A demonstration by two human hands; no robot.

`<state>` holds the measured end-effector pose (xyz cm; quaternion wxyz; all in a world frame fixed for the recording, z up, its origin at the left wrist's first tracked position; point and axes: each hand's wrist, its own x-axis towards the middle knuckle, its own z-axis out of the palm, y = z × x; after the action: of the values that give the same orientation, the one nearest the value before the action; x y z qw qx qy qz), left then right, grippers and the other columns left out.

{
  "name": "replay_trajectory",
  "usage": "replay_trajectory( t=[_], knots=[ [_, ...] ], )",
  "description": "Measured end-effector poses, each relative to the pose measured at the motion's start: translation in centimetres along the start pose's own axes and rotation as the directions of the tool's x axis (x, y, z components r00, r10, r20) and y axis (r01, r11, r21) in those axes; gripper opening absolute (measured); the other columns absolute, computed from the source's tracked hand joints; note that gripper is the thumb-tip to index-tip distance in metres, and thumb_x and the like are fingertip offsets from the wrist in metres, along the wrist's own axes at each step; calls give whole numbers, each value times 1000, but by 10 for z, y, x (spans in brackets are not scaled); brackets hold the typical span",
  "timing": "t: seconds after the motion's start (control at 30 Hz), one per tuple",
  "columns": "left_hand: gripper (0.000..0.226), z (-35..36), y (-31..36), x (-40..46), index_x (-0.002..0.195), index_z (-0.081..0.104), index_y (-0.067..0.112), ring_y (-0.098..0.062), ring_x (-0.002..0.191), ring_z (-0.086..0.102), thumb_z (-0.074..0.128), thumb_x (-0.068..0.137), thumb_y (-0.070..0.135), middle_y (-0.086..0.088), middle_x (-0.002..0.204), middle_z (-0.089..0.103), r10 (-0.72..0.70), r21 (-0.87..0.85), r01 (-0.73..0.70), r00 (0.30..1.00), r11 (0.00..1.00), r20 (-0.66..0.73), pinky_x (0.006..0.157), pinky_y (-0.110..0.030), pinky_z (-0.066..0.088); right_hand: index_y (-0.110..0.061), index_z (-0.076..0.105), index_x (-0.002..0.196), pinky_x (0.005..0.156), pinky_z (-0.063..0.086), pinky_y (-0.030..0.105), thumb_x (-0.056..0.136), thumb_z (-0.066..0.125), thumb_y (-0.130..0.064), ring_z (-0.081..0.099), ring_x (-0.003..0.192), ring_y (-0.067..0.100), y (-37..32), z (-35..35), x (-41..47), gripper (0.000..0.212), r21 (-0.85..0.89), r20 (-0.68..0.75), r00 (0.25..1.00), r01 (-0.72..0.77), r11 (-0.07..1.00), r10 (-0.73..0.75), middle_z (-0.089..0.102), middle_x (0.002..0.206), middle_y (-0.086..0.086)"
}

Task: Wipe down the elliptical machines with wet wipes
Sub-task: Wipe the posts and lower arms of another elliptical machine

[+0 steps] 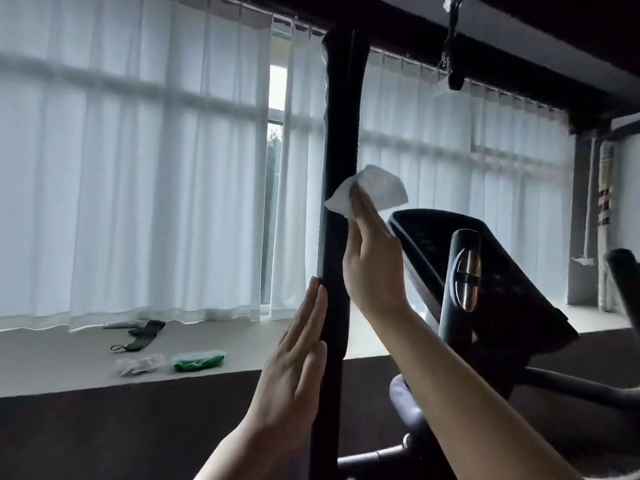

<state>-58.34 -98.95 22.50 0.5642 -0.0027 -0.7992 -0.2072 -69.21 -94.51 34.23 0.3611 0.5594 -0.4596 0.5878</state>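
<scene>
the right hand [372, 268] reaches up with its forearm slanting from lower right, fingers pinching a white wet wipe [369, 190] against the black upright handlebar [341, 140] of the elliptical. just below it, the left hand [294, 358] lies flat, fingers straight and together, pressed along the bar's left side. the console [491, 282] sits right of the right hand.

Soft daylight through white curtains [138, 185] backlights everything (foreground dim, slightly blurred); edges bow.
</scene>
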Motion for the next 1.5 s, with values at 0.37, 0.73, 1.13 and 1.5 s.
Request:
replay_trajectory(
  t=[0.37, 0.73, 1.13, 1.5],
  knots=[
    [49, 12, 0, -40, 144, 36, 31, 4, 143, 26, 28, 96, 38, 29, 153, 28, -137, -198, 129, 990, 972, -30, 113, -12, 23, -14, 36, 149, 112, 29, 13, 103, 33, -31, 35, 142, 6, -7, -19, -140, 49, -41, 165, 983, -74, 996, 79, 39, 153, -2],
    [51, -6, -7, -48, 149, 25, 29, -4, 150, 10, 21, 99, 38, 27, 158, 13, -87, -43, 92, 991, 995, 105, 118, -15, 8, -10, 60, 132, 112, 36, 23, 101, 48, -17, 22, 145, 11, -2, -4, -62, 34, 1, -10, 998, -55, 998, 55, 30, 155, 22],
    [48, 5, -8, -90, 146, 32, 33, -2, 147, 21, 26, 97, 35, 29, 156, 21, -188, -142, 207, 973, 968, 137, 118, -20, 22, -10, 42, 144, 106, 38, 14, 99, 41, -15, 51, 131, 15, -17, 5, -212, 45, 4, -18, 960, -280, 960, 280, 53, 143, 7],
    [54, 26, -9, -165, 144, 44, 18, -7, 146, 29, 32, 95, 36, 18, 154, 36, -444, -296, 461, 887, 837, 127, 119, -34, 24, -4, 51, 137, 106, 43, 21, 99, 45, -18, 52, 127, 11, -29, 3, -220, 41, 101, -52, 907, -413, 905, 419, 59, 135, 9]
  ],
)
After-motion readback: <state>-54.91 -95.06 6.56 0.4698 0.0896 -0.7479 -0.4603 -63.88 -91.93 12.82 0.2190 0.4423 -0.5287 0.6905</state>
